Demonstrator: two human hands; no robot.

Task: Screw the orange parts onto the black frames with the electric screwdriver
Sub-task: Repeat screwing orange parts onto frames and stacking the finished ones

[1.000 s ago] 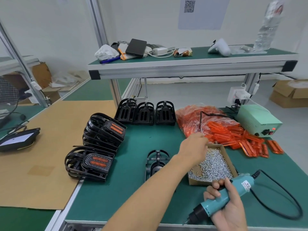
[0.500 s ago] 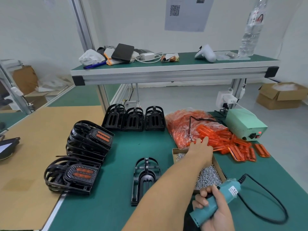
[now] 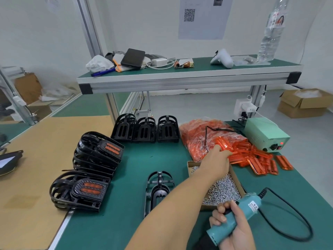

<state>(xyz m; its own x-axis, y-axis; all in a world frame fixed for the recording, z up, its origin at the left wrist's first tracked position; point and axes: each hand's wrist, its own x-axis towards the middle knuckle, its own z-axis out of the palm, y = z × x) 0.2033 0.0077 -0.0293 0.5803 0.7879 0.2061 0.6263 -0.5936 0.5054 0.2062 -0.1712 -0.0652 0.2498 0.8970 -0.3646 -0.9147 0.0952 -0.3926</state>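
My left hand (image 3: 217,159) reaches across the screw box and pinches an orange part (image 3: 224,144) at the edge of the orange pile (image 3: 252,157). My right hand (image 3: 232,231) grips the teal electric screwdriver (image 3: 236,219) at the lower right, its tip out of view. An empty black frame (image 3: 158,190) lies flat on the green mat in front of me. Finished frames with orange inserts (image 3: 90,188) are stacked at the left.
A cardboard box of screws (image 3: 225,188) sits under my left forearm. Three empty black frames (image 3: 146,129) stand in a row at the back. A bag of orange parts (image 3: 198,134), a green power supply (image 3: 264,134) and the screwdriver's black cable (image 3: 295,222) are on the right.
My left hand moved from the screw box forward to the orange pile and took hold of an orange part. The view shifted and my right hand stayed on the screwdriver.
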